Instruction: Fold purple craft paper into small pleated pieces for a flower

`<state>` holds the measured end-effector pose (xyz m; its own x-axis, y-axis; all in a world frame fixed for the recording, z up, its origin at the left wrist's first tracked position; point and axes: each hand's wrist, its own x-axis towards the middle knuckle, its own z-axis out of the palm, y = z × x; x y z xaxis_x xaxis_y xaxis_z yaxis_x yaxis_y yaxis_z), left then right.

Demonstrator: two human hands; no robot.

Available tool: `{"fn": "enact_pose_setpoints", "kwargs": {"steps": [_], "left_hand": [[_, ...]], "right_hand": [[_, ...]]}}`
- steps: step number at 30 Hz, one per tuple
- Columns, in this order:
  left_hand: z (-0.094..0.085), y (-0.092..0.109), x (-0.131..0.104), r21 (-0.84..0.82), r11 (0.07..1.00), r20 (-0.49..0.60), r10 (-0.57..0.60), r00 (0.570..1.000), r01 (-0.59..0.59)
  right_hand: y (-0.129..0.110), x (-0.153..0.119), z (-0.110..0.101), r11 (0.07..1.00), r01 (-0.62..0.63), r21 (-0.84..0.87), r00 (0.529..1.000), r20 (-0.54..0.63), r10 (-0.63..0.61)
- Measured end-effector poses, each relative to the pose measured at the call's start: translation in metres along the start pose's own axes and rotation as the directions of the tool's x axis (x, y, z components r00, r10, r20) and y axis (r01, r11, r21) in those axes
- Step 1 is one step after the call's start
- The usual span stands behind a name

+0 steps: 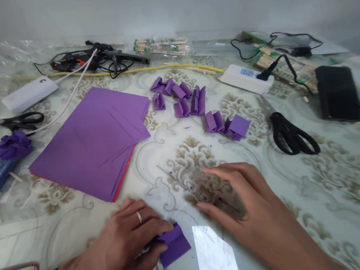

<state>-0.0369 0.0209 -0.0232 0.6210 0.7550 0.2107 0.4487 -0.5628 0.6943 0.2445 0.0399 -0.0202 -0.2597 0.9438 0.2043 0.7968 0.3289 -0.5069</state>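
A folded square of matte purple paper [176, 248] sits in the near foreground on a glossy, floral-patterned tabletop [350, 200], before pleated purple units [198, 100] and smooth flat sheets [90, 138]. A blue packet [0, 175] bears a barcode label. The left hand [122, 246] pinches the square between thumb and forefinger; the right hand [254, 202] arches nearby, thumb and fingers apart.
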Motion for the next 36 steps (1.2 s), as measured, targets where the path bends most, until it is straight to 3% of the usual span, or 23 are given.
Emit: {"fn": "enact_pose_setpoints", "kwargs": {"steps": [2,5,7,9,19,22,28,36], "left_hand": [[0.000,0.001,0.001,-0.018,1.000,-0.005,-0.018,1.000,0.018],[-0.001,0.002,0.001,-0.048,0.998,-0.019,-0.038,0.999,0.037],[0.000,0.002,0.000,-0.061,0.997,-0.001,-0.050,0.999,0.050],[0.001,0.003,0.000,-0.065,0.996,0.024,-0.065,0.998,0.066],[0.001,0.009,0.007,0.007,0.998,-0.003,-0.057,0.998,0.057],[0.002,0.009,0.007,-0.011,0.997,-0.074,-0.073,0.995,0.073],[0.000,0.008,0.005,-0.014,0.997,-0.080,-0.072,0.994,0.071],[0.003,0.006,0.003,-0.025,0.994,-0.182,-0.112,0.977,0.109]], "right_hand": [[-0.007,-0.002,-0.004,0.993,0.106,0.056,0.994,0.004,-0.107],[-0.022,-0.009,-0.004,0.931,0.221,0.290,0.938,0.198,-0.284],[-0.031,-0.014,0.002,0.910,0.261,0.322,0.888,0.289,-0.357],[-0.035,-0.018,0.010,0.891,0.335,0.306,0.865,0.277,-0.420],[-0.031,-0.012,0.023,0.878,0.358,0.318,0.889,0.172,-0.424],[-0.033,-0.012,0.022,0.877,0.336,0.344,0.891,0.186,-0.414],[-0.033,-0.012,0.017,0.871,0.304,0.386,0.886,0.220,-0.407],[-0.037,-0.016,0.014,0.867,0.268,0.419,0.890,0.236,-0.389]]}}
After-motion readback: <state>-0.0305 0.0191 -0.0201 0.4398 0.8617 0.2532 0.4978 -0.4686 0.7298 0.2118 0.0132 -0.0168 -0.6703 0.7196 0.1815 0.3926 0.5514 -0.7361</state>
